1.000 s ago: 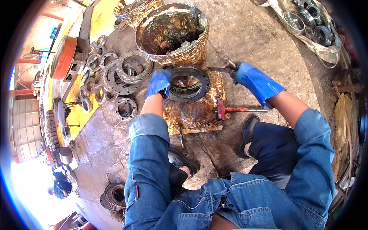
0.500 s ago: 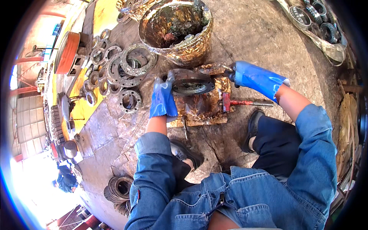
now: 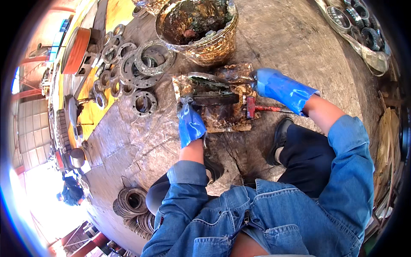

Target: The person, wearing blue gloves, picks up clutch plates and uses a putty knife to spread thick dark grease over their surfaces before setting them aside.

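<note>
I have the dark metal ring point(image 3: 216, 100) tipped steeply over the greasy board point(image 3: 220, 128), below the crusted bucket point(image 3: 205, 53) — my left hand point(image 3: 190, 118) grips its left edge, my right hand point(image 3: 272, 82) is closed round a dark-bladed tool point(image 3: 244, 80) pointing left; from here I can't tell whether it touches — a red hammer point(image 3: 251, 107) lies just beside

R hand point(image 3: 267, 81) has wide rm to pass fwd/R over floor point(image 3: 295, 47) btwn bucket point(image 3: 209, 53) & sack point(image 3: 364, 58) of bearings. Dead ahead of ring point(image 3: 214, 100), bucket wall blocks. Hammer point(image 3: 251, 107) obstructs low path R of ring, handle running twd R cuff. L hand point(image 3: 190, 118) has a floor strip L; beyond, loose flanges point(image 3: 153, 104) obstruct.
</note>
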The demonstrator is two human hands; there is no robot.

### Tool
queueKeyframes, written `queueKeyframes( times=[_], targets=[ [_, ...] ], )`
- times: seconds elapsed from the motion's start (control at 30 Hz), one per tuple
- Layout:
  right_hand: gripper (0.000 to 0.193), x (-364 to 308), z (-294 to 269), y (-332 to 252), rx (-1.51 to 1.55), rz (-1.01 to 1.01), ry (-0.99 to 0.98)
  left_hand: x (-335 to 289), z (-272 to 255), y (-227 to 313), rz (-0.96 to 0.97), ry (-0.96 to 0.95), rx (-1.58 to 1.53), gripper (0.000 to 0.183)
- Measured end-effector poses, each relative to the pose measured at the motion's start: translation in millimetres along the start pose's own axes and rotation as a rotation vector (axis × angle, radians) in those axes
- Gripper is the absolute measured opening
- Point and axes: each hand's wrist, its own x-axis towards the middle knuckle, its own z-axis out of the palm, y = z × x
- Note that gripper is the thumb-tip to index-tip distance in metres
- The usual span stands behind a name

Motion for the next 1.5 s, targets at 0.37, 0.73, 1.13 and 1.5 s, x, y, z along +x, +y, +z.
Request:
queueKeyframes(
  times=[0.37, 0.73, 1.13, 1.5],
  targets=[
    [0.022, -30.5, -37.4, -16.3, 1.169, 0.316, -0.064, -53.7, 15.0, 2.7, 0.162, -0.168, 0.360, 0.037],
    [0.034, -108.1, -4.9, -32.5, 0.503, -0.044, 0.044, -51.9, 17.7, 18.5, -0.092, -0.155, -0.179, 0.041],
    [0.034, -69.2, 212.1, -28.0, 0.299, 0.100, 0.240, -62.0, -53.7, 17.5, -0.089, -0.030, 0.550, 0.041],
    [0.034, -111.3, 213.6, -29.9, 1.161, 0.154, 0.181, -111.4, -35.5, 9.4, 0.158, -0.009, 0.870, 0.049]
  ],
)
